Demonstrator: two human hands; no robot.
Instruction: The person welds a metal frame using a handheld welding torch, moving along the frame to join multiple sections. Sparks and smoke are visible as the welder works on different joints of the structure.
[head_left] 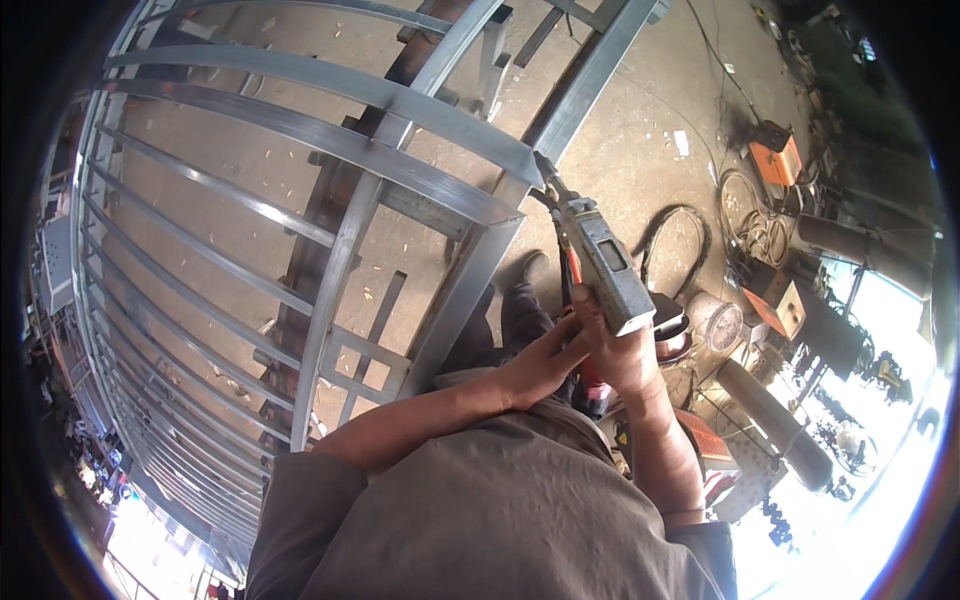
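Observation:
My right hand [625, 352] grips a grey, box-shaped welding gun [610, 268] with a slot in its side. Its narrow nozzle points up and away, its tip at or very near the corner of a metal frame [440, 190]; I cannot tell if they touch. My left hand [556, 362] is closed up against the right one at the gun's underside. Its fingertips are hidden, and so is whatever they hold. An orange strip [573, 266] runs beside the gun. Something red [594, 388] shows below my hands, partly covered.
The barred frame, of shiny square tubes, fills the left side and lies across a rusty beam [325, 205]. To the right are a thick black hose [672, 222], a coiled cable [752, 225], orange boxes [776, 160], a bucket [716, 320] and a gas cylinder [775, 425].

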